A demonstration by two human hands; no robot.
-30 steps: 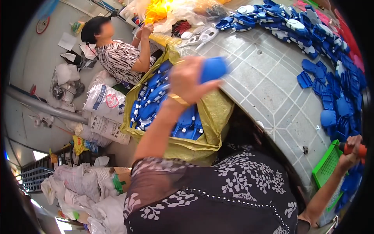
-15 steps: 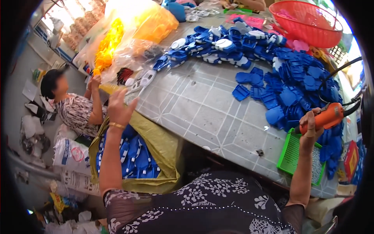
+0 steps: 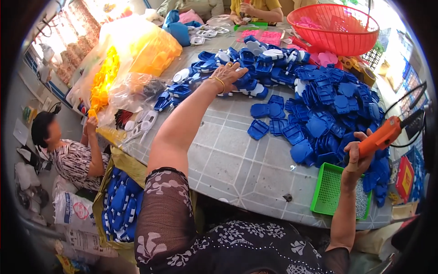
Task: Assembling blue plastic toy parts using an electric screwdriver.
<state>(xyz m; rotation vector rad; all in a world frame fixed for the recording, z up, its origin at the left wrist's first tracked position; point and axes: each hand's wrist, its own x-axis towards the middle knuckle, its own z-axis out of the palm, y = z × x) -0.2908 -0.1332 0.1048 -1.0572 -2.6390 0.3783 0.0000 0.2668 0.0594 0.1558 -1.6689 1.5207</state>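
My left hand [image 3: 226, 77] is stretched across the table, fingers spread, over a row of blue-and-white plastic assemblies [image 3: 269, 64]. Whether its fingertips touch them I cannot tell. At the right, my right hand [image 3: 357, 157] is wrapped round an orange electric screwdriver [image 3: 381, 136] with a black cable. A heap of loose blue plastic shells [image 3: 340, 102] lies just beyond it. Below my right hand stands a green basket [image 3: 327, 187], its right part holding small silvery pieces, likely screws [image 3: 361, 201], partly hidden by my forearm.
A yellow sack [image 3: 123, 160] with blue assemblies stands left of the table [image 3: 219, 160]. Large bags of yellow parts [image 3: 150, 50] cover the far left. A red basket [image 3: 333, 34] is at the far right. One person [image 3: 68, 155] sits left, another [image 3: 260, 11] across the table.
My left hand has moved from above the yellow sack, forward and right, to the blue-and-white assemblies. My right hand still grips the screwdriver, now tilted differently. The view has shifted.
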